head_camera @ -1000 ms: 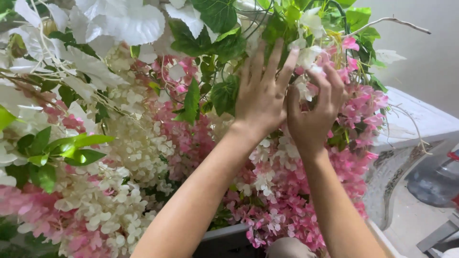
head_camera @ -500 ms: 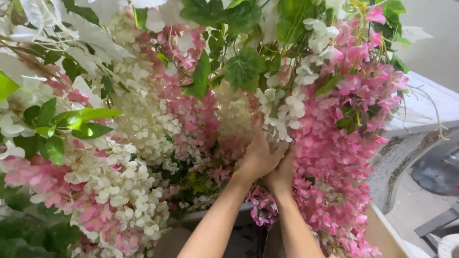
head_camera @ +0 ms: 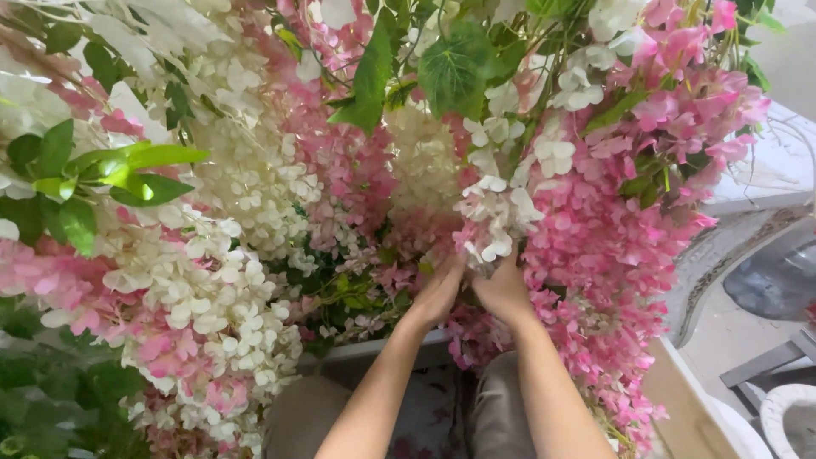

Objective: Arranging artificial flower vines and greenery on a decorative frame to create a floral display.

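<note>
Here, left hand [head_camera: 439, 291] and right hand [head_camera: 503, 289] reach into hanging pink-and-white blossoms [head_camera: 497, 217]; their fingers are buried, so I cannot tell their grip.

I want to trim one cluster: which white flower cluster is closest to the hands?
The small white cluster just above the right hand; the larger white ones hang farther left.

A pale box [head_camera: 680, 399] held the flowers [head_camera: 255, 280], its rim showing at lower right beside a patterned floor [head_camera: 722, 255].
</note>
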